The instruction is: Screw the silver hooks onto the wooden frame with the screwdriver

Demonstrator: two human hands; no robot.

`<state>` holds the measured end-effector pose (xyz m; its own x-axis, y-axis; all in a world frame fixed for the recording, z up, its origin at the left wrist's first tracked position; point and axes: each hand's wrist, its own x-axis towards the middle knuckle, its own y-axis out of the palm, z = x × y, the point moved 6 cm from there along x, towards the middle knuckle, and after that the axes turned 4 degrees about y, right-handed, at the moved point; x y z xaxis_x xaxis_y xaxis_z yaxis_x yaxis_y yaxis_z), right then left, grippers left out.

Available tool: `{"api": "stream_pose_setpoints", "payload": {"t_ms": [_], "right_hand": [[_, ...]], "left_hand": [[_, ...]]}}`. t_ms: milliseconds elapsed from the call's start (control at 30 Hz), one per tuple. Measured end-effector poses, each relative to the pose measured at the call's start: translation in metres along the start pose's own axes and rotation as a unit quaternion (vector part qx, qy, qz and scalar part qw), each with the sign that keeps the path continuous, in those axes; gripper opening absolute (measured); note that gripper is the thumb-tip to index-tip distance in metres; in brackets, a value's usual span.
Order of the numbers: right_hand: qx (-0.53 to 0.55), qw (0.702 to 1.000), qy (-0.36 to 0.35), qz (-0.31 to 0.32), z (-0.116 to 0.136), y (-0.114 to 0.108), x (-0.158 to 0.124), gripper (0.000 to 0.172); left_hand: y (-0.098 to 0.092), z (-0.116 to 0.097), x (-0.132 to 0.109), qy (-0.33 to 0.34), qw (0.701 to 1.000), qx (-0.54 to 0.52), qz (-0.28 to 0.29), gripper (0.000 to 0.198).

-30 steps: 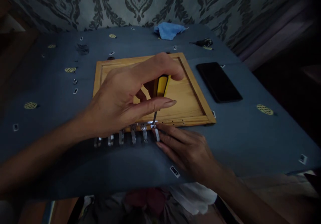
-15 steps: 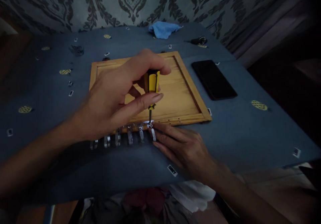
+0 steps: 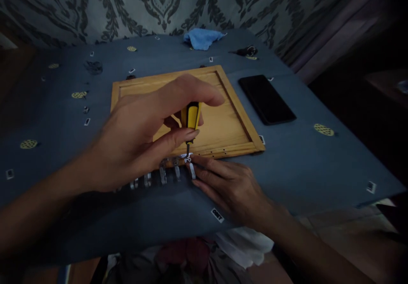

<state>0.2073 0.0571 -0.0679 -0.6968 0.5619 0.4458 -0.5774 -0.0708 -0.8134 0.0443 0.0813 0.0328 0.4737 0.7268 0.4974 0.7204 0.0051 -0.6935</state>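
My left hand [image 3: 137,131] is closed round the yellow and black handle of a screwdriver [image 3: 192,116], its index finger reaching over the top. The shaft points down at a small metal hook [image 3: 192,171] on the near edge of a framed wooden panel [image 3: 240,120]. My right hand [image 3: 236,186] lies low on the table, its fingertips pinching that hook from the right. Several similar metal hooks [image 3: 162,175] stand in a row along the same edge to the left, partly behind my left hand. Small dark holes dot the edge to the right.
A black phone [image 3: 267,99] lies right of the panel. Toward the back are a blue cloth [image 3: 204,39] and a dark tool with a thin tip [image 3: 247,51]. Small metal pieces [image 3: 86,110] and a dark heap [image 3: 93,67] sit on the blue tablecloth [image 3: 318,169] at left.
My left hand and the screwdriver handle have come slightly lower, with the thumb further down the handle. The whole view has shifted a little. My right hand keeps its place at the hook.
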Motion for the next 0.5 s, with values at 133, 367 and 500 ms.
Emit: {"api": "stream_pose_setpoints", "payload": {"t_ms": [133,367,500], "right_hand": [[0.007,1.0,0.001,0.0,0.0,0.001,-0.001,0.027],[0.018,1.0,0.001,-0.008,0.002,-0.003,0.001,0.022],[0.021,1.0,0.004,-0.005,0.002,-0.003,0.002,0.022]], "left_hand": [[-0.013,-0.006,0.005,-0.004,0.999,-0.029,-0.032,0.032],[-0.008,-0.004,0.002,-0.003,0.999,-0.036,-0.015,0.028],[-0.003,-0.001,-0.003,-0.02,0.999,-0.011,-0.026,0.03]]}}
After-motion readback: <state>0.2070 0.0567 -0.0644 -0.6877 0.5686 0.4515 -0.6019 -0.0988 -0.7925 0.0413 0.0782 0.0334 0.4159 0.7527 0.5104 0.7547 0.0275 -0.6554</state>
